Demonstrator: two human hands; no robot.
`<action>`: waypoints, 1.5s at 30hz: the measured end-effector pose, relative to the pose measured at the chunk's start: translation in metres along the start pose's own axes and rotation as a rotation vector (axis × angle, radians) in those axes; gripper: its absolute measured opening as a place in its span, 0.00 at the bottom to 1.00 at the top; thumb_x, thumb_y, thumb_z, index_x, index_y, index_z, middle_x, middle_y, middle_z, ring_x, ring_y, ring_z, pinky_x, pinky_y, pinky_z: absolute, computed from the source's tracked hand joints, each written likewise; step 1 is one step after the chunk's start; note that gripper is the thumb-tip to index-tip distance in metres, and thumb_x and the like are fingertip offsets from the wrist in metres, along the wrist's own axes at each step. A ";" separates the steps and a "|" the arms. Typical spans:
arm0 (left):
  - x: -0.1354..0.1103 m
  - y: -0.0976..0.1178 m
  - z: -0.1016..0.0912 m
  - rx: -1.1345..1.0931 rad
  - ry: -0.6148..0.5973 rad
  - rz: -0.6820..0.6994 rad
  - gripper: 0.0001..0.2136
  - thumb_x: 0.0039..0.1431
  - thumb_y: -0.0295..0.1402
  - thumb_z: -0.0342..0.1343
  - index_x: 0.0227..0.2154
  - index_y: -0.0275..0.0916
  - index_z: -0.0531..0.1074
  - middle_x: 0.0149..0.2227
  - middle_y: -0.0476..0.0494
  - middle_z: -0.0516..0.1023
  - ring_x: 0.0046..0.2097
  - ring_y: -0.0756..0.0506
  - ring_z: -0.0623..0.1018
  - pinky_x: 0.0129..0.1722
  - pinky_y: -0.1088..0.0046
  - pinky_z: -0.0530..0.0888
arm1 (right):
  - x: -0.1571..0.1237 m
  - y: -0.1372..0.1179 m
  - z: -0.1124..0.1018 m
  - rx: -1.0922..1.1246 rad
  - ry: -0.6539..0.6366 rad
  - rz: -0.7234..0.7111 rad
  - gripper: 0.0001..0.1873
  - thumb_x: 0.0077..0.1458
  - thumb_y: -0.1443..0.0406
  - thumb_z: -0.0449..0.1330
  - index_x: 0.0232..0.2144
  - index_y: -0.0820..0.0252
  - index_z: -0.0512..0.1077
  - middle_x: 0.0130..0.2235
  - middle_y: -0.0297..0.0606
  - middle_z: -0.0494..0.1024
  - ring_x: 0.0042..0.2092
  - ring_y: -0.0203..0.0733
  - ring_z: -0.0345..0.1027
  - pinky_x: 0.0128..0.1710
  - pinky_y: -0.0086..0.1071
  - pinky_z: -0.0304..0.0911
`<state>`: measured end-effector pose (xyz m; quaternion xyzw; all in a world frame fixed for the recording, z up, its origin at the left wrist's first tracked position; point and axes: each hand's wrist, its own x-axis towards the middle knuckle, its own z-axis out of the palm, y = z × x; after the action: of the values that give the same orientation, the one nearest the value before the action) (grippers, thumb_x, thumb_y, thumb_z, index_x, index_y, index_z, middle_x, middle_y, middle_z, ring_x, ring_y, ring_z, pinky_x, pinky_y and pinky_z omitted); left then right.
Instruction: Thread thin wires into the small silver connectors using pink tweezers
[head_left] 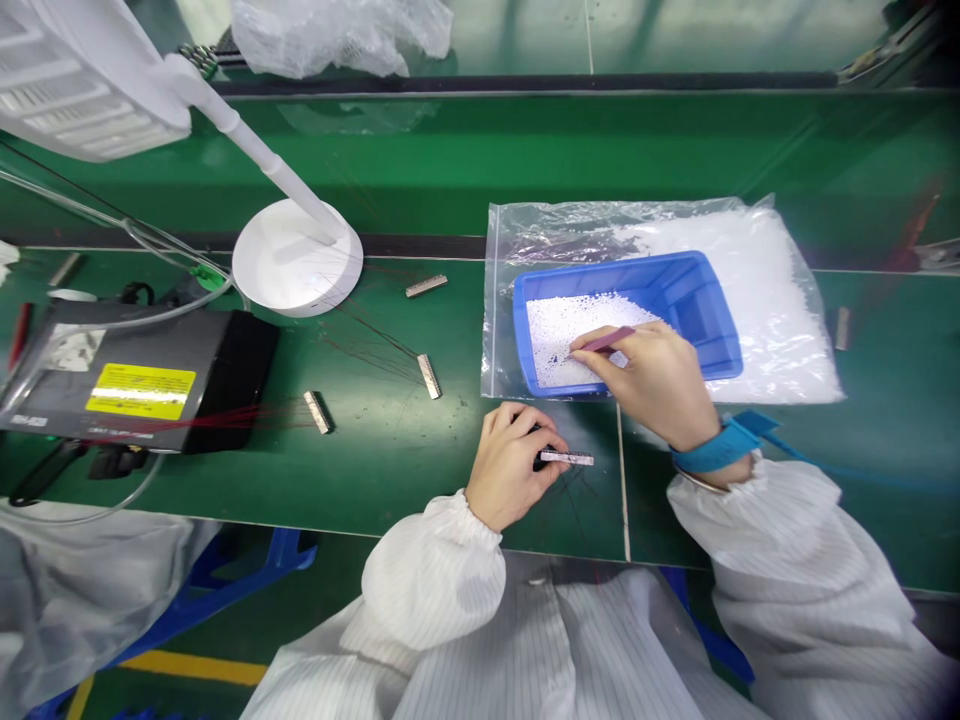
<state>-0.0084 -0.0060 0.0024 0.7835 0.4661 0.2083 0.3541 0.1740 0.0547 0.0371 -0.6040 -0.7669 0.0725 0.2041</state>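
Observation:
My right hand [661, 378], with a blue band at the wrist, is closed round maroon tweezers [609, 339]. Their tip end is down among small white pellets [566, 318] in a blue plastic bin [694, 285]. On the green bench just in front of the bin, my left hand [511, 465] grips one end of a small pale, narrow block [576, 458]. Fine dark wires appear to trail from this block toward me. The fingers partly cover its left end.
Under and behind the bin lies a clear bag [772, 290] of white pellets. Similar small blocks [429, 376] with thin wires lie to the left. Farther left stand a white lamp [300, 265] and a black device [150, 375] with a yellow label and tubing.

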 end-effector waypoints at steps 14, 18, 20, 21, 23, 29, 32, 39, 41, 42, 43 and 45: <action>0.000 0.001 -0.001 0.012 -0.015 -0.003 0.06 0.51 0.31 0.64 0.32 0.43 0.75 0.39 0.49 0.75 0.47 0.43 0.67 0.47 0.61 0.62 | 0.003 0.001 0.002 -0.001 0.046 -0.044 0.10 0.57 0.59 0.56 0.30 0.55 0.76 0.33 0.33 0.81 0.35 0.43 0.73 0.38 0.37 0.62; 0.000 0.001 -0.001 0.011 -0.014 0.000 0.05 0.51 0.31 0.64 0.32 0.43 0.75 0.39 0.49 0.75 0.47 0.43 0.67 0.48 0.62 0.62 | 0.002 0.001 0.003 -0.024 0.044 -0.044 0.11 0.57 0.58 0.56 0.30 0.56 0.76 0.32 0.34 0.80 0.35 0.43 0.72 0.37 0.37 0.62; 0.000 0.001 -0.001 0.009 -0.012 -0.001 0.06 0.51 0.31 0.64 0.32 0.43 0.75 0.39 0.49 0.75 0.47 0.43 0.67 0.48 0.62 0.62 | 0.001 0.002 0.003 -0.033 0.036 -0.039 0.12 0.57 0.58 0.56 0.30 0.56 0.76 0.32 0.34 0.80 0.34 0.43 0.72 0.38 0.37 0.62; 0.000 0.001 -0.001 0.008 -0.010 -0.002 0.06 0.51 0.31 0.64 0.32 0.43 0.75 0.39 0.49 0.75 0.47 0.43 0.67 0.48 0.62 0.62 | 0.001 0.002 0.003 -0.037 0.032 -0.036 0.12 0.57 0.58 0.56 0.31 0.56 0.76 0.32 0.34 0.80 0.34 0.43 0.72 0.38 0.37 0.62; 0.000 0.002 -0.001 0.007 -0.008 0.000 0.06 0.51 0.30 0.64 0.32 0.42 0.75 0.39 0.50 0.75 0.47 0.44 0.67 0.48 0.62 0.62 | 0.001 0.002 0.004 -0.038 0.024 -0.031 0.12 0.57 0.58 0.56 0.31 0.56 0.76 0.32 0.34 0.80 0.34 0.43 0.72 0.38 0.38 0.63; 0.000 0.001 0.000 0.012 -0.008 0.005 0.05 0.51 0.31 0.64 0.33 0.43 0.75 0.39 0.49 0.74 0.47 0.43 0.67 0.48 0.62 0.62 | -0.002 -0.007 -0.008 0.099 0.124 -0.036 0.08 0.58 0.62 0.56 0.32 0.54 0.76 0.37 0.31 0.81 0.38 0.43 0.73 0.42 0.39 0.64; -0.001 0.000 0.000 0.015 -0.008 0.012 0.05 0.52 0.32 0.63 0.33 0.43 0.75 0.39 0.49 0.74 0.47 0.43 0.67 0.48 0.62 0.62 | -0.018 -0.013 -0.023 0.228 0.227 -0.002 0.07 0.57 0.62 0.57 0.35 0.50 0.75 0.37 0.31 0.80 0.40 0.42 0.73 0.42 0.39 0.66; 0.001 0.004 -0.003 0.018 -0.014 -0.011 0.09 0.49 0.34 0.65 0.34 0.43 0.74 0.40 0.48 0.74 0.47 0.42 0.67 0.47 0.61 0.62 | -0.078 -0.014 -0.031 0.432 0.156 0.079 0.12 0.53 0.67 0.61 0.39 0.44 0.75 0.36 0.29 0.80 0.33 0.41 0.71 0.34 0.40 0.67; 0.002 0.005 -0.003 0.017 -0.004 -0.017 0.08 0.50 0.35 0.65 0.34 0.43 0.74 0.40 0.48 0.74 0.46 0.42 0.67 0.47 0.61 0.63 | -0.088 -0.013 -0.024 0.448 0.109 0.085 0.11 0.53 0.68 0.61 0.38 0.46 0.75 0.36 0.28 0.80 0.33 0.41 0.69 0.33 0.39 0.66; 0.003 0.006 -0.003 0.016 -0.001 -0.011 0.08 0.51 0.35 0.64 0.33 0.43 0.74 0.40 0.47 0.74 0.46 0.42 0.67 0.46 0.61 0.63 | -0.091 -0.013 -0.021 0.449 0.085 0.087 0.10 0.54 0.68 0.60 0.37 0.47 0.75 0.36 0.29 0.80 0.33 0.41 0.69 0.33 0.39 0.66; 0.003 0.006 -0.002 0.017 0.000 0.000 0.07 0.51 0.35 0.64 0.33 0.42 0.74 0.40 0.47 0.74 0.46 0.42 0.67 0.46 0.62 0.63 | -0.093 -0.013 -0.017 0.448 0.063 0.089 0.09 0.54 0.67 0.60 0.37 0.48 0.75 0.35 0.29 0.81 0.32 0.41 0.69 0.33 0.39 0.66; 0.003 0.006 -0.001 0.019 -0.001 0.027 0.06 0.52 0.34 0.63 0.32 0.41 0.74 0.40 0.47 0.74 0.46 0.43 0.67 0.46 0.62 0.63 | -0.096 -0.014 -0.012 0.447 0.034 0.084 0.08 0.55 0.66 0.60 0.36 0.49 0.75 0.35 0.30 0.81 0.32 0.41 0.70 0.33 0.39 0.66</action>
<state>-0.0041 -0.0044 0.0078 0.7932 0.4574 0.2082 0.3439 0.1839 -0.0419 0.0313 -0.5762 -0.7025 0.2388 0.3426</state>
